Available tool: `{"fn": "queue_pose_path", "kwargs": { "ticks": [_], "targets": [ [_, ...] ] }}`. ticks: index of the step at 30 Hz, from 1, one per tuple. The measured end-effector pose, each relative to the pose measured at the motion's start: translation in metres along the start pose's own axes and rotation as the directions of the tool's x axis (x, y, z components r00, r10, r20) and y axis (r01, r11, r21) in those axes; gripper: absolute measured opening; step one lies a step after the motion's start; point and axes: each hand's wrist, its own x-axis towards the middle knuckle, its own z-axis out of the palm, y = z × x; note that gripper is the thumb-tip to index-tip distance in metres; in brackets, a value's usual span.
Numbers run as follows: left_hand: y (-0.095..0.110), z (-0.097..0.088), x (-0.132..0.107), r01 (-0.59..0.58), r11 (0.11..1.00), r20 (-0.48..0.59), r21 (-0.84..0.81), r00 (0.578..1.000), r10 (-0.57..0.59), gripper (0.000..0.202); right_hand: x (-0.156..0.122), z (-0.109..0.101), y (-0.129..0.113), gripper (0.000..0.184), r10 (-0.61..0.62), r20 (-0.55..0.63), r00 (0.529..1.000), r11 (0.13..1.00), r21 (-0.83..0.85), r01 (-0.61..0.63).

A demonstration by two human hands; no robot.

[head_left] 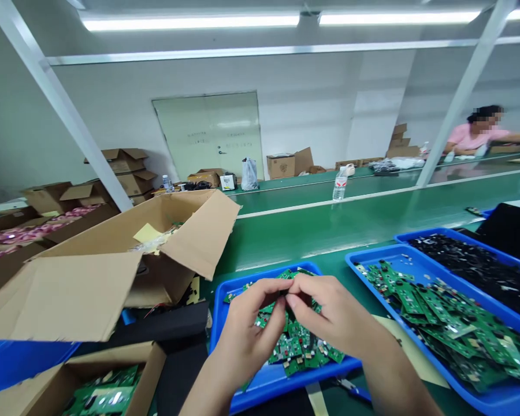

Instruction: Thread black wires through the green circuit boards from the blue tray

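Note:
My left hand (252, 323) and my right hand (331, 315) meet fingertip to fingertip, both closed in a pinch. Between them sits a small dark piece (284, 293), mostly covered by the fingers, so its kind cannot be made out. Below the hands lies a blue tray (307, 387) holding a loose pile of small green circuit boards (301, 341). To the right, a second blue tray (463, 400) carries larger green circuit boards (442, 312) heaped along its length.
A third blue tray (401, 237) with small black parts stands at far right. On the left are an open cardboard box (69, 289) and a smaller box (149, 370) with boards. A blue-handled tool (355, 391) lies near my right wrist. Across the bench are a bottle (340, 185) and a person (476, 136).

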Motion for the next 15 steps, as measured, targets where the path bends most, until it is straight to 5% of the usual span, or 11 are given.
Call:
{"fn": "queue_pose_path", "kwargs": {
  "ticks": [10, 15],
  "targets": [
    [-0.011, -0.001, 0.003, 0.111, 0.994, -0.033, -0.009, 0.993, -0.111, 0.013, 0.009, 0.016, 0.003, 0.018, -0.080, -0.232, 0.969, 0.976, -0.217, 0.028],
    [-0.020, -0.006, 0.003, 0.225, 0.974, -0.044, 0.015, 0.973, -0.225, 0.021, 0.016, 0.017, 0.005, 0.020, -0.125, -0.247, 0.961, 0.974, -0.216, 0.071]
  ]
}}
